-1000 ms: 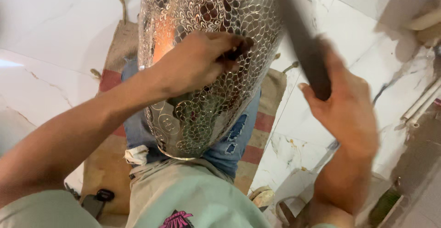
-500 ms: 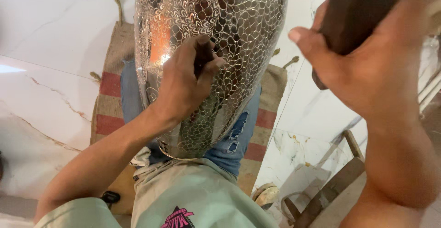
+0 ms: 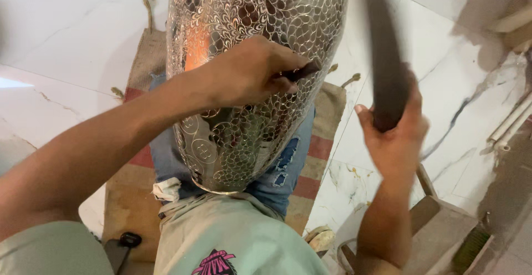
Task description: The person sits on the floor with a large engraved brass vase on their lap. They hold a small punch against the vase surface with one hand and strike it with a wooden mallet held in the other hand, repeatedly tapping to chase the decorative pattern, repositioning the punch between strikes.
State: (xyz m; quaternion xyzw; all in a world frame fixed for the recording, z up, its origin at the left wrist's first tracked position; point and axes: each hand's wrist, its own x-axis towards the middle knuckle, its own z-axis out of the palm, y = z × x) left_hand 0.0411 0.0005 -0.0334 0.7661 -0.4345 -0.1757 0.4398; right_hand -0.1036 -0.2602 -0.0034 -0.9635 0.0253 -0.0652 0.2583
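Observation:
A large shiny metal vessel (image 3: pixel 249 48) with an engraved scale pattern lies along my lap, its rim near my waist. My left hand (image 3: pixel 244 75) rests on its side and grips a thin dark chisel (image 3: pixel 302 71) with the tip against the metal. My right hand (image 3: pixel 394 136) is raised to the right of the vessel and grips a dark wooden mallet (image 3: pixel 382 53), which is blurred and points up out of the frame. The mallet is apart from the chisel.
I sit on a woven mat with red stripes (image 3: pixel 138 158) on a white marble floor (image 3: pixel 66 42). A wooden stool (image 3: pixel 438 225) stands at the lower right. White pipes (image 3: pixel 510 125) lie by the right edge. A small dark object (image 3: pixel 130 239) lies at my left.
My right hand has swung the mallet from close to the camera back down beside the vessel. My left hand has shifted the chisel slightly on the surface.

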